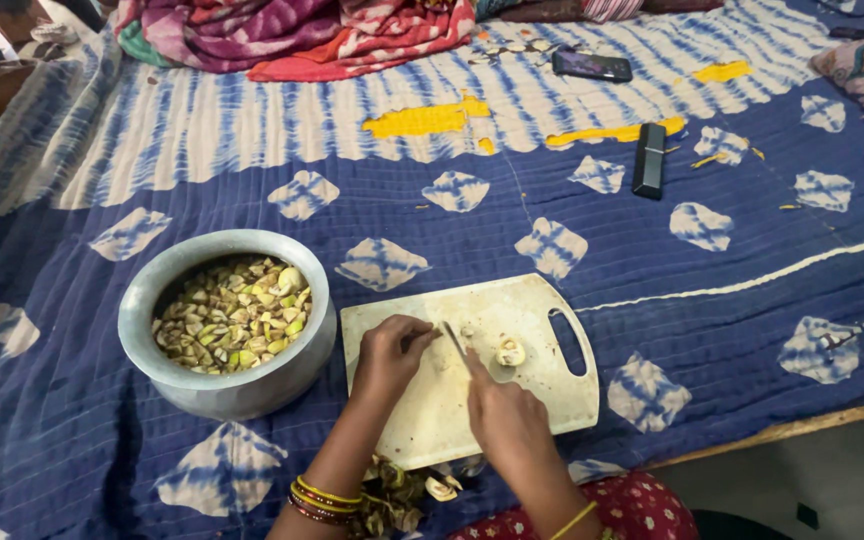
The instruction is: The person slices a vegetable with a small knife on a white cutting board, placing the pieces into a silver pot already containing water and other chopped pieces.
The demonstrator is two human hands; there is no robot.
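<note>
White plastic cutting board (422, 420) on a blue quilt (712, 300) — right hand (507, 425) closed round a knife (455, 340), left hand (389, 355) pinching a piece at the blade; one cut piece (510, 352) remains right, while the grey pot (152, 360), left, is nearly full — peelings (397, 495) lie near

Support surface: a bed covered by a blue quilt (652, 260) with pale tie-dye squares and a white striped band. Directly on it, under both hands, lies a cream cutting board (542, 385). Just left of the hands stands a grey metal pot (142, 340). Well beyond the hands lie a black remote (649, 160), a dark phone (592, 66) and crumpled colourful cloth (292, 35). Peel scraps (397, 495) sit nearest the wrists.
</note>
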